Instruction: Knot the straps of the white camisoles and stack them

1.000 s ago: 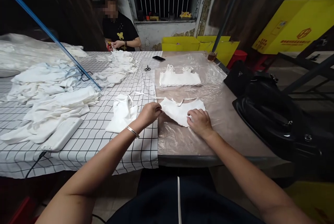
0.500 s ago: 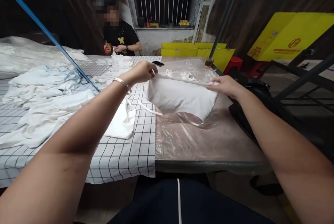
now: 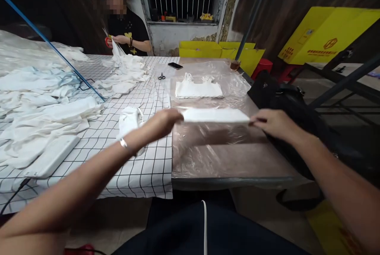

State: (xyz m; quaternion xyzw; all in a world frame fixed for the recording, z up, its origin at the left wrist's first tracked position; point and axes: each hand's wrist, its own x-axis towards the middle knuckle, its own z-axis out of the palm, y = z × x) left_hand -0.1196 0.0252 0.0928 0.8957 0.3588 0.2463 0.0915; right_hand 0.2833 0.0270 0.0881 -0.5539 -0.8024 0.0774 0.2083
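i saw the left hand (image 3: 170, 121) and right hand (image 3: 271, 122) each pinching an end of a white garment (image 3: 215, 115), taut between them, seemingly to keep its edge straight; beyond the grip lay a white top (image 3: 198, 90), perhaps flat to avoid creasing.

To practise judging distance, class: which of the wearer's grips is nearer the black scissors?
Left. In view, the left grip is below and slightly right of the black scissors; the right grip is much farther right.
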